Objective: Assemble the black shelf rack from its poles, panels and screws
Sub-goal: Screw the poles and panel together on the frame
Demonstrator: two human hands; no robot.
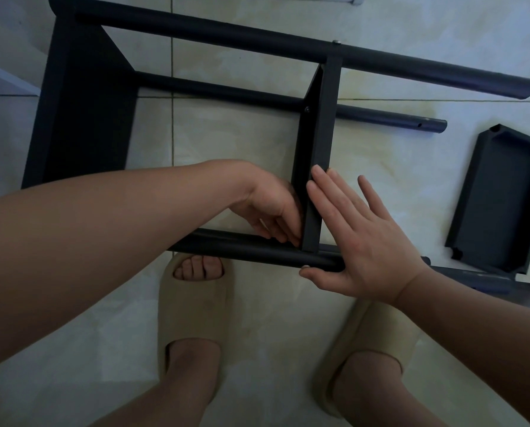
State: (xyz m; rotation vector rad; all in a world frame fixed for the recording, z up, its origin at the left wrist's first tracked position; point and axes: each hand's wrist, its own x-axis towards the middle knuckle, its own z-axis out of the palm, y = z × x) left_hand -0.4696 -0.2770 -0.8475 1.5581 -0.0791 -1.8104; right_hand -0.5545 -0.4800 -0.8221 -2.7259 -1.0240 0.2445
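While seating the middle panel (316, 155) on the near pole (251, 249) of the rack (82, 112) lying on the floor (257, 349), presses right hand (359, 241), grip spread flat, against that panel's right face; curls left hand (273, 211) at its left foot, pinch unclear. Next, probably: align holes, drive screw. Spare panel (501, 198) well right of it; slipper (193, 306) just below, crowding.

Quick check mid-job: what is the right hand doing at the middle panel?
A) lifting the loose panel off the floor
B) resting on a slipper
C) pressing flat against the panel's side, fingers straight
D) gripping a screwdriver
C: the right hand lies flat, fingers straight, against the middle panel, thumb at the near pole, with no tool in it.
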